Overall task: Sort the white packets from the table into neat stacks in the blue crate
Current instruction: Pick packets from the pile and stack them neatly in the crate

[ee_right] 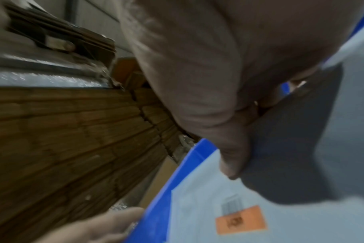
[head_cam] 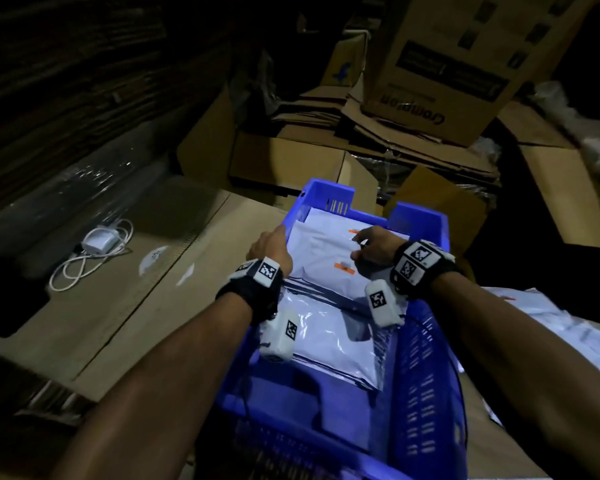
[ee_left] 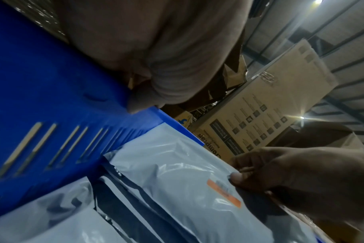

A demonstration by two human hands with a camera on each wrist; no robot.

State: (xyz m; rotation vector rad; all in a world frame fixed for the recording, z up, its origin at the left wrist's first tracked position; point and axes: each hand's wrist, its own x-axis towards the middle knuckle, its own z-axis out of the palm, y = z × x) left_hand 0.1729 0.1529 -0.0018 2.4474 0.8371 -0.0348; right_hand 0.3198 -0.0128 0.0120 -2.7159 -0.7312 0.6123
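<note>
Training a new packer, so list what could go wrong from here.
1. The right hand pinches only the mailer's edge; the slick film may slip free.
2. Mailers are packed close in the crate, so lifting one may drag its neighbour.
3. The left hand holds just one crate wall; a tug might tilt it.

Bare forearms, black straps (head_cam: 245, 299) on both wrists, white camera pods (head_cam: 278, 337) with black-and-white square markers (head_cam: 267, 270).
</note>
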